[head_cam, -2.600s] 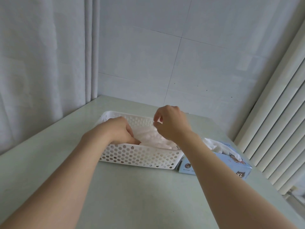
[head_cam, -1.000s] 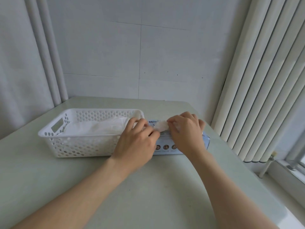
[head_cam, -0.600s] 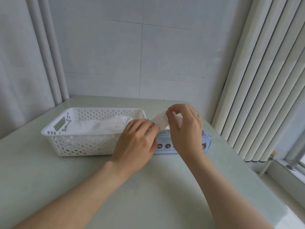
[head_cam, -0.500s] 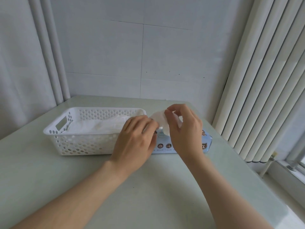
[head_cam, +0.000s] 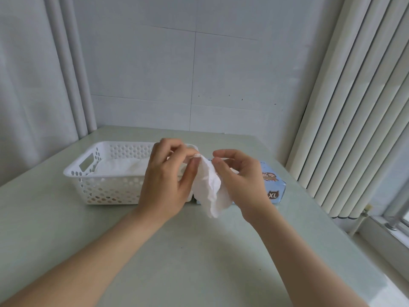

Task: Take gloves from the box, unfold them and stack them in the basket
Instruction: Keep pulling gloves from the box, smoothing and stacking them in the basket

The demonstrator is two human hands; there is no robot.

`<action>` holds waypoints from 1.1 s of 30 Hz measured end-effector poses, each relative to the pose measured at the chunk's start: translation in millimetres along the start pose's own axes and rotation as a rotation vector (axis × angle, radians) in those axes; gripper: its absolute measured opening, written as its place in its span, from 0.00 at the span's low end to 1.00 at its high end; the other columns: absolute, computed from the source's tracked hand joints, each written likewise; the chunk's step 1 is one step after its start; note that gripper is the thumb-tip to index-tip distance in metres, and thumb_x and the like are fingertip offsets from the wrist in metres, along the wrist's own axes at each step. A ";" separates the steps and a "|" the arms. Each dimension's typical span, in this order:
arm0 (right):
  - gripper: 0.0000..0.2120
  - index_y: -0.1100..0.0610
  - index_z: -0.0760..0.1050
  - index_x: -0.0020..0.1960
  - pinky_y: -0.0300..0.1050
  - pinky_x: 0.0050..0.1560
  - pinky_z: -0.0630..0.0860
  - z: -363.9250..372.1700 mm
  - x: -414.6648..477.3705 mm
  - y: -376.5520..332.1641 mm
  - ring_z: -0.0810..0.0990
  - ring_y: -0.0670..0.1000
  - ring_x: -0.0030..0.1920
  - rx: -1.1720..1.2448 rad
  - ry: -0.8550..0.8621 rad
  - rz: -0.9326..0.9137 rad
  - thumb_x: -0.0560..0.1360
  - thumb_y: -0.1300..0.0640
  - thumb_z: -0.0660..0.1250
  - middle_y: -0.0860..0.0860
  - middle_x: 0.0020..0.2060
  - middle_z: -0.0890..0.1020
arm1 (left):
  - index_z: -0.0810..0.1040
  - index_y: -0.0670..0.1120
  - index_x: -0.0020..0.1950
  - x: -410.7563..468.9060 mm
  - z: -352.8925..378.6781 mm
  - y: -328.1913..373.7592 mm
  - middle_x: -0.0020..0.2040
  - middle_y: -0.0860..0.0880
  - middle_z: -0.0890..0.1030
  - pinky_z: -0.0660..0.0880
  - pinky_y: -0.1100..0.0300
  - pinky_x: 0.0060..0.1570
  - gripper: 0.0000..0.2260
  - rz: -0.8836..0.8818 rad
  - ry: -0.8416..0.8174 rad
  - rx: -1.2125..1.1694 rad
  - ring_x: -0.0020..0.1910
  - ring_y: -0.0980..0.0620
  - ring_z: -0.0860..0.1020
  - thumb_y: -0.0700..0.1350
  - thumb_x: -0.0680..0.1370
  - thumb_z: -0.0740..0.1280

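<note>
A crumpled white glove [head_cam: 210, 187] hangs in the air between my two hands, in front of the box. My left hand [head_cam: 166, 180] pinches its upper left edge with thumb and fingers. My right hand [head_cam: 239, 180] pinches its upper right edge. The white perforated basket [head_cam: 106, 185] sits on the table to the left, with flat white gloves [head_cam: 124, 166] lying inside. The blue glove box [head_cam: 273, 185] marked XL lies right of the basket, mostly hidden behind my right hand.
The pale green table [head_cam: 188, 251] stretches toward me under my forearms. A tiled wall stands behind, a curtain [head_cam: 33, 85] at the left, vertical blinds [head_cam: 354, 107] at the right. The table's right edge runs beside a window sill [head_cam: 389, 231].
Both hands left the basket and went to the box. A glove came out of the box, was lifted clear, and now hangs longer and more spread between my hands.
</note>
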State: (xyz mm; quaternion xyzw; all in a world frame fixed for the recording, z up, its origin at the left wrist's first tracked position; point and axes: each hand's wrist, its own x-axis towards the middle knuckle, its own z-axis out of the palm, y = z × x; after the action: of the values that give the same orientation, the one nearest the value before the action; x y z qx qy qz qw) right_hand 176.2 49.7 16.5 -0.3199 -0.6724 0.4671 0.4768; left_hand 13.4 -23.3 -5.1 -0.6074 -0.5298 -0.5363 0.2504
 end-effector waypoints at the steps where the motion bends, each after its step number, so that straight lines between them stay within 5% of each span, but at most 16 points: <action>1: 0.09 0.48 0.85 0.51 0.40 0.38 0.79 0.1 -0.6 -0.2 0.84 0.49 0.38 -0.033 -0.003 0.000 0.80 0.60 0.70 0.46 0.42 0.87 | 0.83 0.41 0.54 0.8 -1.7 0.2 0.54 0.48 0.77 0.73 0.59 0.55 0.07 -0.010 0.002 -0.018 0.52 0.50 0.77 0.42 0.84 0.66; 4: 0.12 0.51 0.86 0.48 0.39 0.41 0.79 1.2 -3.0 -4.3 0.85 0.52 0.43 -0.111 -0.016 -0.038 0.79 0.64 0.66 0.46 0.42 0.88 | 0.83 0.42 0.55 1.0 -3.2 0.2 0.52 0.54 0.79 0.74 0.59 0.52 0.08 -0.017 -0.025 -0.043 0.50 0.54 0.79 0.41 0.85 0.64; 11: 0.08 0.53 0.84 0.56 0.44 0.58 0.80 4.4 -8.5 -6.6 0.87 0.46 0.54 -0.083 -0.226 -0.150 0.80 0.49 0.74 0.46 0.50 0.88 | 0.84 0.45 0.63 3.4 -2.5 1.4 0.49 0.54 0.81 0.74 0.65 0.47 0.10 -0.076 -0.075 -0.090 0.44 0.54 0.79 0.45 0.84 0.69; 14: 0.05 0.54 0.85 0.54 0.42 0.53 0.81 7.9 -7.0 -1.7 0.87 0.45 0.50 -0.141 -0.143 -0.208 0.80 0.59 0.72 0.45 0.46 0.89 | 0.84 0.45 0.63 5.5 -3.8 3.2 0.48 0.54 0.83 0.74 0.65 0.46 0.13 -0.139 -0.043 -0.112 0.42 0.55 0.79 0.48 0.81 0.72; 17: 0.11 0.56 0.86 0.50 0.48 0.46 0.82 6.5 -6.0 -4.4 0.87 0.50 0.43 -0.066 -0.081 -0.135 0.80 0.66 0.65 0.49 0.40 0.88 | 0.86 0.47 0.61 6.9 -5.2 4.5 0.47 0.54 0.85 0.75 0.65 0.44 0.13 -0.209 -0.022 -0.160 0.41 0.54 0.81 0.51 0.80 0.72; 23: 0.15 0.55 0.83 0.45 0.44 0.33 0.65 3.1 -3.7 -9.1 0.68 0.51 0.30 0.039 -0.064 0.025 0.81 0.65 0.60 0.52 0.28 0.74 | 0.84 0.48 0.62 8.4 -7.4 7.4 0.48 0.57 0.85 0.72 0.70 0.42 0.09 -0.314 -0.035 -0.230 0.43 0.58 0.82 0.45 0.86 0.66; 26: 0.03 0.54 0.81 0.52 0.46 0.34 0.74 1.0 -5.7 -11.3 0.77 0.51 0.32 0.038 -0.172 0.014 0.81 0.54 0.71 0.52 0.33 0.80 | 0.82 0.47 0.57 12.2 -8.2 6.1 0.48 0.57 0.85 0.73 0.68 0.41 0.06 -0.343 -0.040 -0.251 0.49 0.58 0.83 0.45 0.86 0.65; 29: 0.11 0.47 0.82 0.56 0.55 0.45 0.83 5.4 -6.7 -5.5 0.87 0.56 0.42 -0.097 -0.231 -0.041 0.75 0.48 0.78 0.52 0.43 0.87 | 0.80 0.47 0.52 14.8 -8.3 6.1 0.45 0.57 0.85 0.75 0.65 0.40 0.07 -0.349 -0.050 -0.258 0.48 0.58 0.83 0.47 0.86 0.65; 33: 0.06 0.58 0.84 0.52 0.54 0.39 0.84 8.7 -6.2 -1.5 0.86 0.59 0.40 -0.105 -0.206 -0.059 0.80 0.64 0.68 0.59 0.40 0.87 | 0.80 0.46 0.52 14.7 -9.4 5.6 0.43 0.58 0.85 0.76 0.67 0.39 0.08 -0.379 -0.068 -0.279 0.44 0.60 0.84 0.50 0.85 0.66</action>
State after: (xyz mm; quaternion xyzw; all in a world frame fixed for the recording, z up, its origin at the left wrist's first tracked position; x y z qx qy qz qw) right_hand 170.1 40.9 14.8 -0.2750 -0.7505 0.4473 0.4013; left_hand 12.9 -27.7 12.7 -0.5435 -0.5631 -0.6211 0.0409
